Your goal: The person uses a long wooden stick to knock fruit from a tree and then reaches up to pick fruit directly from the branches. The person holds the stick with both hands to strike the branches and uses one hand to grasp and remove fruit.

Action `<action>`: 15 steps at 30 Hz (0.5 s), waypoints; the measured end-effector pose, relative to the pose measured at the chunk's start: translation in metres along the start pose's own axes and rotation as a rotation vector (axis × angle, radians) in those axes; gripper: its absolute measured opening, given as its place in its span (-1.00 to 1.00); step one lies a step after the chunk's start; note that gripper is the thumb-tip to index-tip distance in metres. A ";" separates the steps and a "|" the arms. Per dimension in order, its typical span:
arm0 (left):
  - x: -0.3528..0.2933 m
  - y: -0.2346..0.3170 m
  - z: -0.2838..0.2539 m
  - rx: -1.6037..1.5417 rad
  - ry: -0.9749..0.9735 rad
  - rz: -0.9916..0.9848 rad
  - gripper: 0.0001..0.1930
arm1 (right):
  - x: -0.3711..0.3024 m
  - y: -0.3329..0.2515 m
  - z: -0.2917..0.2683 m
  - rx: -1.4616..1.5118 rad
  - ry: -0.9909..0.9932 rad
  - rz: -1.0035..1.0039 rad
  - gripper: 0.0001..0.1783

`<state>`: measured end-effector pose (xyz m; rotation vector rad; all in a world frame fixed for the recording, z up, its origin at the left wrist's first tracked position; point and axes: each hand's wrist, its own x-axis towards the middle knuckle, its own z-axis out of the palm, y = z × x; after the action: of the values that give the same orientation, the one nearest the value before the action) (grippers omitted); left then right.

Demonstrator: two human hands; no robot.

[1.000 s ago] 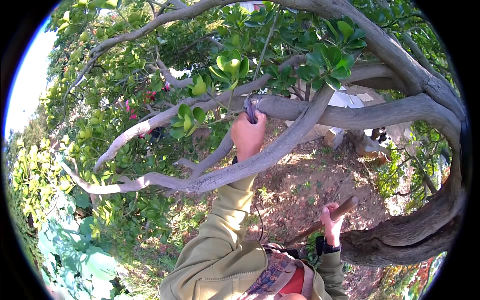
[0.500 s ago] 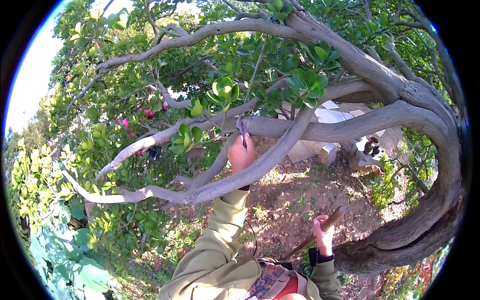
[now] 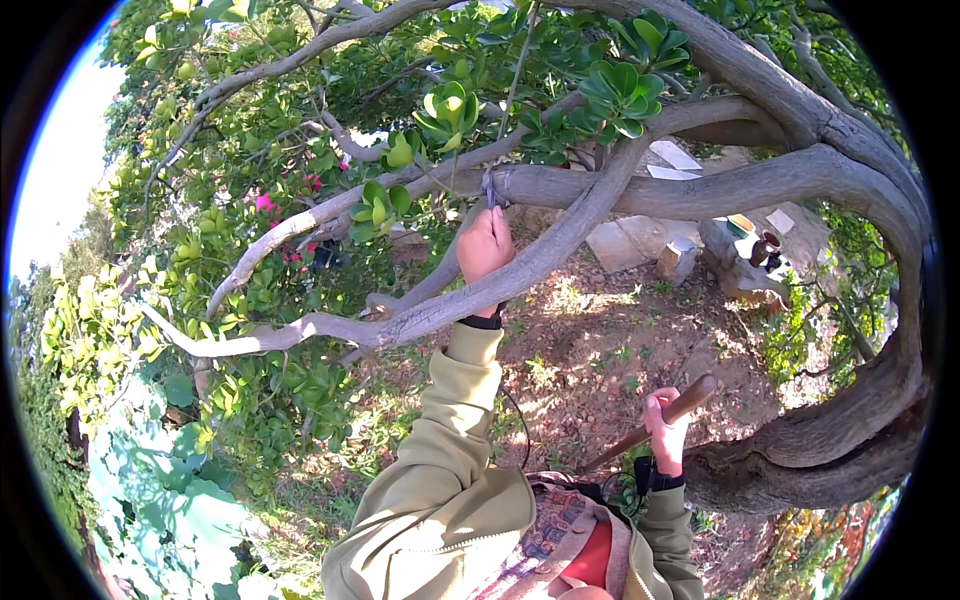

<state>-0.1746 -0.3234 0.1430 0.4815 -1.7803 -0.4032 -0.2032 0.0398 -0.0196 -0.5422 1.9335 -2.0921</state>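
Observation:
My left hand (image 3: 486,246) reaches up behind a slanting limb, its fingers closed round a narrow grey thing (image 3: 490,187) whose kind I cannot make out. The upper end of that thing lies against a thick grey branch (image 3: 560,188). Lower and to the right, my right hand (image 3: 668,430) is wrapped round a brown wooden pole (image 3: 690,397). Its thick rounded end sticks out above the fist, and its thinner part slants down left towards my body, where the far end is hidden.
The slanting limb (image 3: 470,298) crosses in front of my left wrist. A heavy curved trunk (image 3: 880,380) rises at the right. Leafy twigs (image 3: 445,110) surround the branches. Beyond lie bare soil (image 3: 590,350), pale paving slabs (image 3: 620,245) and large blue-green leaves (image 3: 170,510).
The view has shifted, so the branches sit higher in the picture. My left hand stays at the same branch with the grey thing. My right hand still grips the pole.

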 end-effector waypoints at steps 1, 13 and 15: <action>-0.006 -0.003 -0.002 0.008 0.000 -0.011 -0.65 | -0.005 -0.002 0.000 -0.011 -0.013 0.015 -0.90; -0.015 -0.010 0.029 -0.072 0.046 -0.040 -0.68 | 0.022 0.006 -0.004 0.026 0.039 -0.064 -0.90; -0.016 -0.009 0.030 -0.045 0.047 -0.028 -0.69 | 0.026 0.001 -0.002 0.028 0.032 -0.070 -0.90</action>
<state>-0.1993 -0.3220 0.1171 0.4805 -1.7176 -0.4471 -0.2271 0.0306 -0.0181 -0.5829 1.9253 -2.1803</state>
